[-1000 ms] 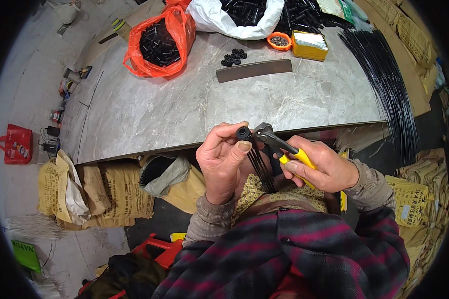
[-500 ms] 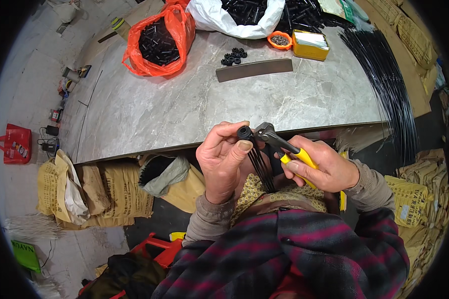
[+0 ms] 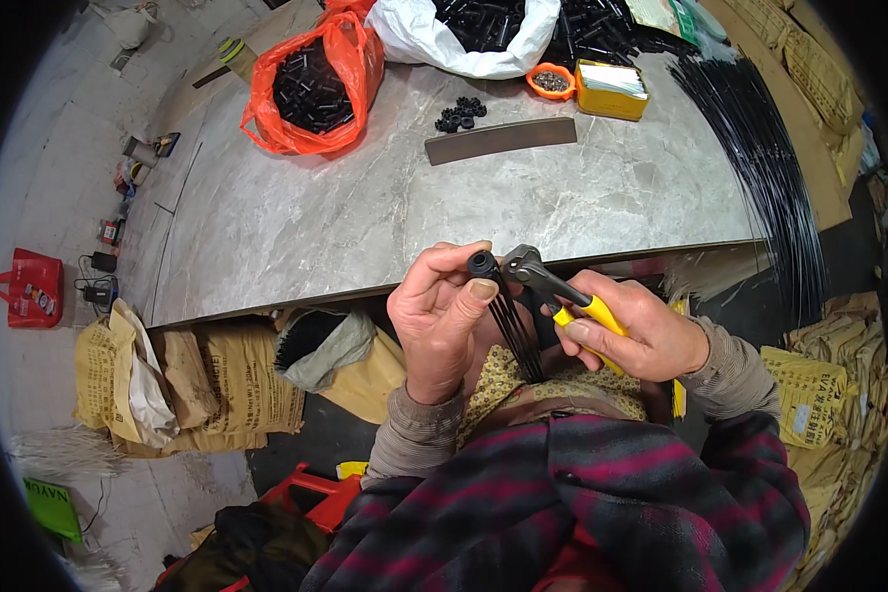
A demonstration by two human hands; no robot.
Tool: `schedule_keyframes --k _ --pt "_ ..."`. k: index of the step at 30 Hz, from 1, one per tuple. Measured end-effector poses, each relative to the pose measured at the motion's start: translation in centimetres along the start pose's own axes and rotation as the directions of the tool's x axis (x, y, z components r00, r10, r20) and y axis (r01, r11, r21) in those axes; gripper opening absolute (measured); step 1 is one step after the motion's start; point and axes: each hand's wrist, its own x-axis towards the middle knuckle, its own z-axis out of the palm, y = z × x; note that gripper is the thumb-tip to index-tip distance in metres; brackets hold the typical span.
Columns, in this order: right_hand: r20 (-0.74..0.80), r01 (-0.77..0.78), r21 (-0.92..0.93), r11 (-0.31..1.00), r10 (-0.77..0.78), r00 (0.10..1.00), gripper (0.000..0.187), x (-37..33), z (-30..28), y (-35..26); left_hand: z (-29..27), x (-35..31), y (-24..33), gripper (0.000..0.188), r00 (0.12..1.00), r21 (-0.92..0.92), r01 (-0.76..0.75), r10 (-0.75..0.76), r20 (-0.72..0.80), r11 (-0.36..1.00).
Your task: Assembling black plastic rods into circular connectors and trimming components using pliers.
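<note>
Between the fingertips and thumb of my left hand (image 3: 438, 321) is a black ring-shaped plastic cap (image 3: 481, 262), its round hole facing up. A bundle of thin black rods (image 3: 513, 331) runs down from it toward my lap. My right hand (image 3: 641, 328) is wrapped round the yellow handles of a pair of pliers (image 3: 562, 286). Their dark metal head is just right of the cap; whether the jaws touch it I cannot tell. Both hands are over my lap, in front of the table's near edge.
On the grey marbled table (image 3: 335, 227) are a red bag of black tubes (image 3: 316, 84), small black caps (image 3: 460, 113), a flat dark strip (image 3: 501, 141), an orange dish (image 3: 551, 82) and a yellow box (image 3: 612, 91). Long black rods (image 3: 770, 168) overhang the right side. Paper sacks (image 3: 247, 370) stand below.
My hands, the cap and the pliers hold nearly the same position. The view has shifted very slightly.
</note>
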Motion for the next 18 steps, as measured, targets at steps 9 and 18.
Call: schedule_keyframes --k 9,18 --pt "0.01 0.003 -0.034 0.999 -0.003 1.0 0.013 0.05 -0.19 -0.27 0.0 0.12 -0.09 0.029 1.0 0.007 -0.004 0.004 0.006 1.0" --pt "0.01 0.018 -0.035 0.999 -0.018 1.0 0.014 0.18 -0.33 0.22 0.15 0.09 -0.7 0.024 0.995 0.066 -0.103 0.101 0.023 0.992"
